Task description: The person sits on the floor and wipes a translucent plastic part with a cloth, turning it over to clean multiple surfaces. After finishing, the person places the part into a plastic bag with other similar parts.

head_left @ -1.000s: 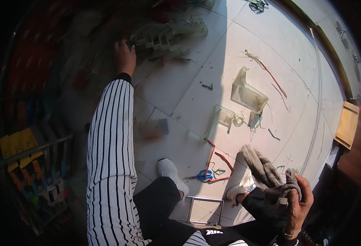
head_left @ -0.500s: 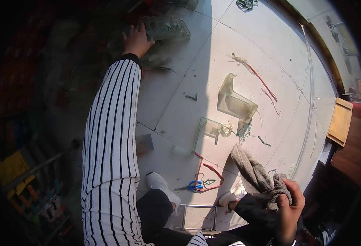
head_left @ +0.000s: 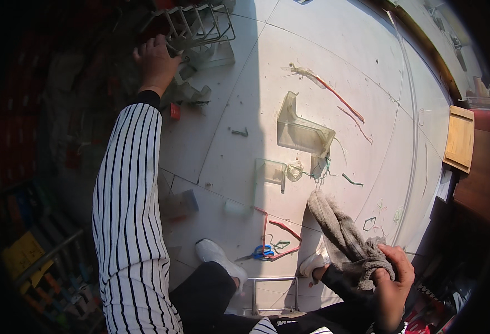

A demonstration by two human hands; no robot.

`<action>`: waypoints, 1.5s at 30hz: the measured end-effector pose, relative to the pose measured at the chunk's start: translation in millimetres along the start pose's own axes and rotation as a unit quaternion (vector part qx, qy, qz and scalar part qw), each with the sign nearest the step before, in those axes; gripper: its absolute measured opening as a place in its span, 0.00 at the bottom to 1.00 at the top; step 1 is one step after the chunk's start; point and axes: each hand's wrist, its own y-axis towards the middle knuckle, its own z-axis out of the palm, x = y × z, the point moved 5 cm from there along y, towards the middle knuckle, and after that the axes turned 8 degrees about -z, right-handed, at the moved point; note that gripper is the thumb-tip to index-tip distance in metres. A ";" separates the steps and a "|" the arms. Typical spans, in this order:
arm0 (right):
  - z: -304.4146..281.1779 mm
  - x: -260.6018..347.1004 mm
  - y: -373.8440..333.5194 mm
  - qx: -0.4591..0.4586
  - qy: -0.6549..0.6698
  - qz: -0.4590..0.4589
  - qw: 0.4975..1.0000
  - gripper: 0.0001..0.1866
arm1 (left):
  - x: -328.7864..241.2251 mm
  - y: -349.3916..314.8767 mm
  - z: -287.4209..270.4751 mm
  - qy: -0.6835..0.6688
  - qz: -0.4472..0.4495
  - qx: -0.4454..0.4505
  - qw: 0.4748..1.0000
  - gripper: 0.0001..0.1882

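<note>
At the upper left, my left hand (head_left: 158, 64) grips the near end of a pale slatted rack (head_left: 203, 25), its fingers bent round it in the shade. Other clear plastic pieces (head_left: 220, 54) lie on the floor beneath and beside that rack. Low on the right, my right hand (head_left: 395, 273) is closed round the bunched end of a grey cloth (head_left: 337, 225), whose long part hangs away from me over the floor. A clear angled plastic holder (head_left: 303, 133) stands on the sunlit tiles between the hands.
Near my feet lie blue-handled scissors (head_left: 264, 252) and a red strap (head_left: 289, 253). A red strip (head_left: 337, 97) and green tie scraps (head_left: 352, 180) are scattered on the tiles. A metal frame (head_left: 274, 278) stands before me; a wooden board (head_left: 460, 138) is at right.
My left hand has moved left and a little toward me in the picture; the slatted rack now shows raised and tilted above the other plastic. My right hand keeps its hold on the cloth.
</note>
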 end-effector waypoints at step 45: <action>6.8 89.8 -62.6 0.101 -0.050 -0.563 0.819 0.19 | -131.0 -279.6 -318.3 -0.854 -0.201 0.411 0.248 0.28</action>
